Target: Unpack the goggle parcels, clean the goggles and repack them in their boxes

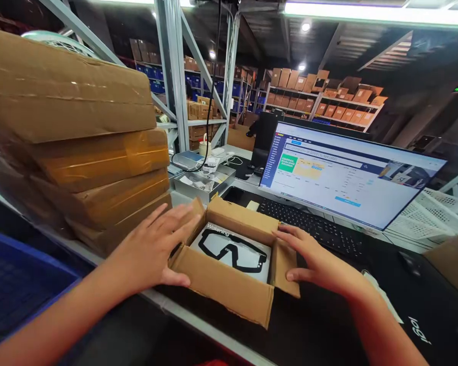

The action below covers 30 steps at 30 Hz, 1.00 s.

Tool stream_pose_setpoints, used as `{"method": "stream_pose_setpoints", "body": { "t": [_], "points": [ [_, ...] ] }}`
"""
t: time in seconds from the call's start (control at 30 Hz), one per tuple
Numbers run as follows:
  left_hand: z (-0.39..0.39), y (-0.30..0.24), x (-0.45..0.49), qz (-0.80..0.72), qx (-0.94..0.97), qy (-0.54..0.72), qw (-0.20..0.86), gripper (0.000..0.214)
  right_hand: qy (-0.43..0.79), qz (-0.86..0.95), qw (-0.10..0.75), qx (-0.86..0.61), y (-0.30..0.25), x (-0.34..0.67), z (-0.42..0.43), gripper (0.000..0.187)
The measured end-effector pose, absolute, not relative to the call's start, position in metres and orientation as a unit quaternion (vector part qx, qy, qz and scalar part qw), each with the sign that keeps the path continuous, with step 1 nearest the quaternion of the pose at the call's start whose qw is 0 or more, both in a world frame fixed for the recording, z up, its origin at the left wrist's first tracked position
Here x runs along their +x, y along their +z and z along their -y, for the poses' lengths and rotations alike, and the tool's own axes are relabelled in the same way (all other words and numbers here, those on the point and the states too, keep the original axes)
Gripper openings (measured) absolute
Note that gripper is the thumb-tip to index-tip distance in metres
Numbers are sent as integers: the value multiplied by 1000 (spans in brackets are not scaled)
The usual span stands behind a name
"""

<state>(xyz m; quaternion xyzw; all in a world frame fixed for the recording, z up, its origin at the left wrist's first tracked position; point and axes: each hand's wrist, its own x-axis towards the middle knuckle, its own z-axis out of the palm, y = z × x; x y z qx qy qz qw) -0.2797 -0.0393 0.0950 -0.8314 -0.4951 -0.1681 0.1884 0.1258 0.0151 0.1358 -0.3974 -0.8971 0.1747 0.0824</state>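
Note:
An open cardboard box [229, 290] sits at the front edge of a dark desk mat. Inside lies a white product box [232, 250] printed with a black goggle outline and the word Wokening. My left hand [156, 249] lies flat with fingers spread against the box's left flap. My right hand [313, 259] rests on the right flap, fingers stretched out along its top and thumb at its outer side. Neither hand grips anything.
A tilted stack of taped cardboard parcels [80, 152] stands at the left, close to my left hand. Behind the box are a black keyboard [313, 229] and a lit monitor [347, 175]. A metal tray [202, 180] and a blue bin [19, 279] are nearby.

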Motion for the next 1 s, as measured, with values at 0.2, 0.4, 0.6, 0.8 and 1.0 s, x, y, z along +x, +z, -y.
{"method": "stream_pose_setpoints", "body": {
  "t": [0.2, 0.4, 0.6, 0.8, 1.0],
  "points": [
    [37, 26, -275, 624, -730, -266, 80, 106, 284, 889, 81, -349, 101, 109, -59, 135],
    [31, 4, -254, 653, -656, -374, -52, 65, 364, 847, 155, -354, 77, 93, -68, 75],
    [41, 19, -255, 601, -699, -389, -5, 79, 296, 899, 106, -305, 115, 123, -52, 109],
    [65, 52, -217, 531, -735, -409, 99, 87, 198, 909, 76, -360, 142, 105, -9, 132],
    [68, 82, -189, 466, -750, -465, 63, 58, 180, 906, 107, -367, 113, 109, -5, 130]
  ]
}}
